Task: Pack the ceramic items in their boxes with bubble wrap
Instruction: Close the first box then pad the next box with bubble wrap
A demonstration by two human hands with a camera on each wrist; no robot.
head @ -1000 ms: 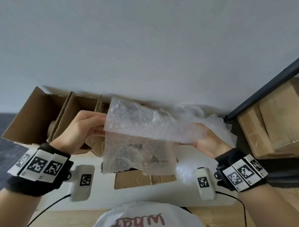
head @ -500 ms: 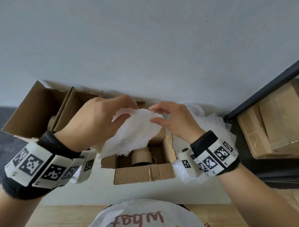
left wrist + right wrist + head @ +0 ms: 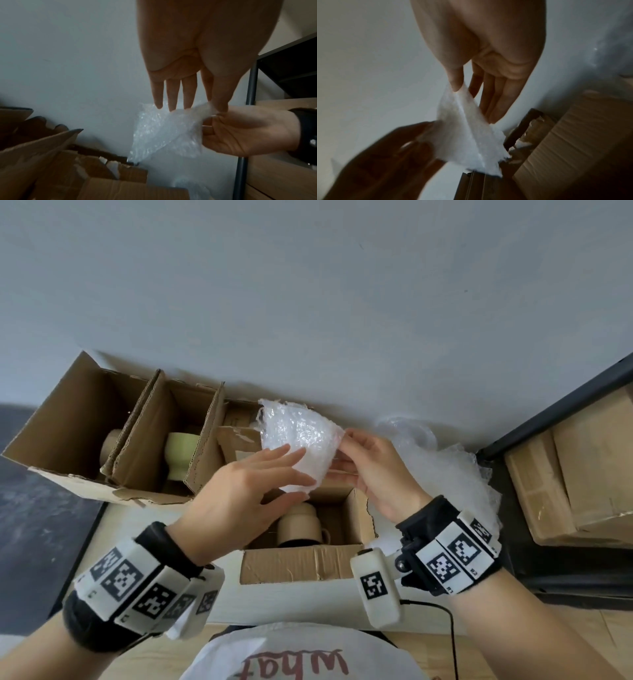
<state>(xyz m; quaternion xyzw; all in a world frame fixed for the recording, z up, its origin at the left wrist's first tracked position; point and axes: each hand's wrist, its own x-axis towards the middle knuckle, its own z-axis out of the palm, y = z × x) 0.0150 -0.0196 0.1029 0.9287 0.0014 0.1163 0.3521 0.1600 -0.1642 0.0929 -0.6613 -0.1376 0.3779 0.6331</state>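
A folded piece of bubble wrap (image 3: 301, 436) hangs in the air between both hands, above the open front box (image 3: 298, 568). My left hand (image 3: 294, 474) lays its straight fingers over the wrap's lower left part with the thumb underneath, pinching it. My right hand (image 3: 342, 446) pinches the wrap's right corner between thumb and forefinger. A beige mug (image 3: 301, 525) stands in the front box, partly hidden by my left hand. In the left wrist view the bubble wrap (image 3: 163, 132) hangs below the left fingertips (image 3: 172, 108). The right wrist view shows the bubble wrap (image 3: 462, 135) under the right thumb.
A larger divided cardboard box (image 3: 78, 474) at the back left holds a pale green ceramic cup (image 3: 181, 453) and a beige item (image 3: 111, 443). Loose bubble wrap (image 3: 442, 470) lies heaped at the right. A dark shelf frame with cardboard cartons (image 3: 582, 467) stands further right.
The wrap was a wide sheet spread between both hands. It has been folded into a small piece, and the hands have come close together above the front box.
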